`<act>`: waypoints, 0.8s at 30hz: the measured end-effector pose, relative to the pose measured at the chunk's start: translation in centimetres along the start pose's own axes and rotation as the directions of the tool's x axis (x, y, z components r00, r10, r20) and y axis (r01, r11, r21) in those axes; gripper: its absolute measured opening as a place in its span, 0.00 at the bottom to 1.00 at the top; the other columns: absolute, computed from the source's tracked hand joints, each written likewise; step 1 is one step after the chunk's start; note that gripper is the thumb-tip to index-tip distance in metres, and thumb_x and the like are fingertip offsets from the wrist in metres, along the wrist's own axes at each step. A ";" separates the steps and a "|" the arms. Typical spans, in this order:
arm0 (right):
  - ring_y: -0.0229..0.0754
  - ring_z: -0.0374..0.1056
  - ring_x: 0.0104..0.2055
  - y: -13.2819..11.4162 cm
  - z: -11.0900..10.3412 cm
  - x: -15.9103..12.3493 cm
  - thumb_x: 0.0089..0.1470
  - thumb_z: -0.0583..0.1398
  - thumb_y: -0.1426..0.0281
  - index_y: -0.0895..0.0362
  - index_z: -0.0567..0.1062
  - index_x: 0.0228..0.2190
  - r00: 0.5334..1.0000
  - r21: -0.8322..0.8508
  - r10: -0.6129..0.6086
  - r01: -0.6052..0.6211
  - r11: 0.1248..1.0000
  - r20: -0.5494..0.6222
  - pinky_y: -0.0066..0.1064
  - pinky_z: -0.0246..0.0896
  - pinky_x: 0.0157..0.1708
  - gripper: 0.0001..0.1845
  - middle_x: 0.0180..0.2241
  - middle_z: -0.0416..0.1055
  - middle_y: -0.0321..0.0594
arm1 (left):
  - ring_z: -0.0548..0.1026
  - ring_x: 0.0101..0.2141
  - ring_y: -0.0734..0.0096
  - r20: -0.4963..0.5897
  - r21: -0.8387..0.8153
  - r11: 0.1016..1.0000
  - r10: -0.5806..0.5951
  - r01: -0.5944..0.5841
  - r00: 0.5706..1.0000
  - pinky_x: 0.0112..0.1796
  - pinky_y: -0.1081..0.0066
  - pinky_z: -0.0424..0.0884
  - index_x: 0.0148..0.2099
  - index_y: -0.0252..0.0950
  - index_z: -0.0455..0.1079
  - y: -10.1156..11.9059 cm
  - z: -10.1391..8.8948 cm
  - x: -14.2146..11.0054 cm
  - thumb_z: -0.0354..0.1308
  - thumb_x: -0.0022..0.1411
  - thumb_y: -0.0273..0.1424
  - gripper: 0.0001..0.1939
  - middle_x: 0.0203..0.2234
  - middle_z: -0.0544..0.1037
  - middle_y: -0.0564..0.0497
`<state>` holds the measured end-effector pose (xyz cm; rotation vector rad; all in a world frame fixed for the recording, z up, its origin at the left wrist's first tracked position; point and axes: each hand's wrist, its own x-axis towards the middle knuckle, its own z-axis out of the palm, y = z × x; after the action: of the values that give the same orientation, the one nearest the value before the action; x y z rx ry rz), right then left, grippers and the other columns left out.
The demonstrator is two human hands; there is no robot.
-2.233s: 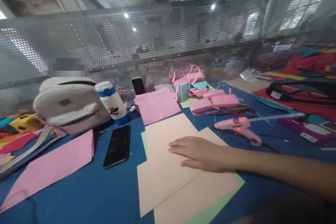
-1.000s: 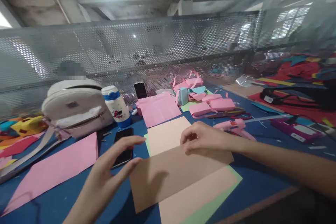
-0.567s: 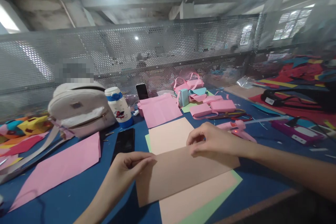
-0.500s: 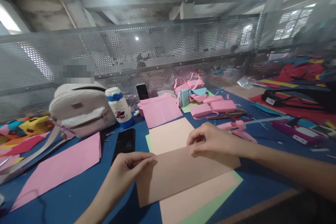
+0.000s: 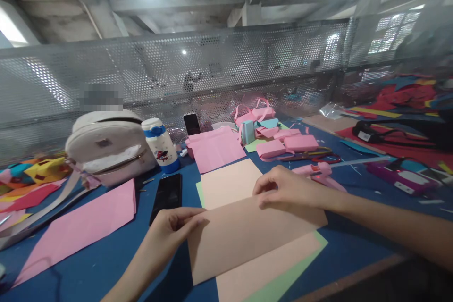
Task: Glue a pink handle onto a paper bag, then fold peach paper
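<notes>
A folded peach paper sheet [image 5: 247,236] is held between my two hands, its long upper edge tilted up toward the right. My left hand [image 5: 173,231] pinches its upper left corner between thumb and fingers. My right hand [image 5: 283,188] grips the same edge right of the middle, fingers curled over it. Beneath lies another peach sheet [image 5: 230,179], partly covered by the held one. A green sheet [image 5: 283,288] shows at the lower right from under the stack. Left of the stack, a black phone [image 5: 166,196] lies close to my left hand.
A pink glue gun [image 5: 323,174] rests beyond my right wrist. Pink paper bags [image 5: 283,144] and a pink sheet [image 5: 217,148] are behind the stack. A bottle [image 5: 161,146], a backpack [image 5: 109,146] and a large pink sheet [image 5: 85,231] occupy the left. A perforated metal partition [image 5: 212,66] bounds the back.
The folded peach sheet has shifted slightly right and toward me. My left hand has moved a little left relative to the sheet's corner; both hands keep their grip.
</notes>
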<state>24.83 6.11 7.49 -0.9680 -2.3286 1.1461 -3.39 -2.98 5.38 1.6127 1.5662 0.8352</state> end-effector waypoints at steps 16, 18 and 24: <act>0.38 0.66 0.29 2.1 1.6 1.8 0.47 0.60 0.73 0.58 0.79 0.29 0.996 -0.185 -0.077 0.067 0.981 -0.052 0.26 0.51 0.27 0.07 0.26 0.74 0.36 | 0.80 0.42 0.54 -0.027 0.067 0.998 0.008 -0.006 1.000 0.38 0.70 0.76 0.43 0.44 0.80 -2.9 -1.9 0.5 0.60 0.55 0.42 0.16 0.41 0.82 0.52; 0.38 0.66 0.28 2.5 1.8 2.1 0.46 0.60 0.73 0.58 0.79 0.29 0.996 -0.169 -0.077 0.068 0.983 -0.050 0.26 0.52 0.27 0.07 0.26 0.74 0.36 | 0.80 0.42 0.54 -0.038 0.044 0.999 -0.002 0.003 0.999 0.37 0.70 0.76 0.42 0.45 0.81 -3.0 -2.0 0.4 0.61 0.54 0.43 0.15 0.40 0.82 0.52; 0.39 0.69 0.28 3.5 2.4 2.7 0.45 0.62 0.71 0.59 0.80 0.29 0.997 -0.079 -0.055 0.051 0.996 -0.048 0.24 0.55 0.25 0.08 0.25 0.75 0.36 | 0.80 0.40 0.52 -0.059 0.007 0.999 -0.044 0.045 0.997 0.35 0.70 0.77 0.39 0.44 0.82 -2.4 -2.1 -0.1 0.63 0.50 0.45 0.16 0.37 0.83 0.51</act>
<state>23.01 8.30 3.33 -0.9444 -2.3600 1.0063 -6.45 -2.98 4.41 1.5665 1.6424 0.8602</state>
